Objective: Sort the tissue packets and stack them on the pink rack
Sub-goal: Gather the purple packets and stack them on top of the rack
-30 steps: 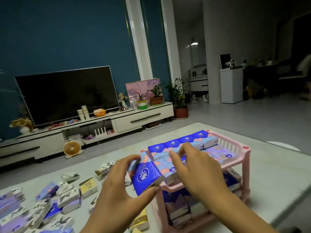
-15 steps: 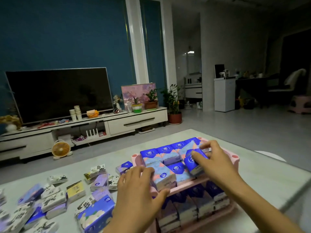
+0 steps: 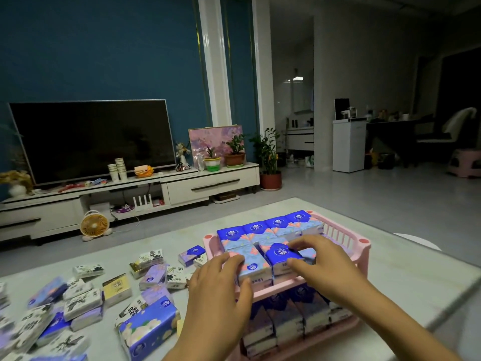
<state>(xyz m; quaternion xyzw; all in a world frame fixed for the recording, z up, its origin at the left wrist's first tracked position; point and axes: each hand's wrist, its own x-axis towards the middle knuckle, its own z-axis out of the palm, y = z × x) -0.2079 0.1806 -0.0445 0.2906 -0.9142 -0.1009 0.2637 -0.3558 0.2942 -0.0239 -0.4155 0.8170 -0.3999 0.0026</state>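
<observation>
Blue packet (image 3: 280, 253), atop pink rack (image 3: 362, 252), pinched by right hand (image 3: 326, 264).

Left hand (image 3: 218, 295) touches a front packet (image 3: 256, 269) on the pink rack (image 3: 362, 256); right hand (image 3: 325, 267) pinches its neighbour (image 3: 279, 252).

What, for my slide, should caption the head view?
Left hand steadies and right hand grips blue tissue packets on the pink rack's top shelf; unsorted packets litter the table.

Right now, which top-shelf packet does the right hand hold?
The front-row packet with its dark blue end up, pinched by the right hand; front neighbours show pale floral tops.
</observation>
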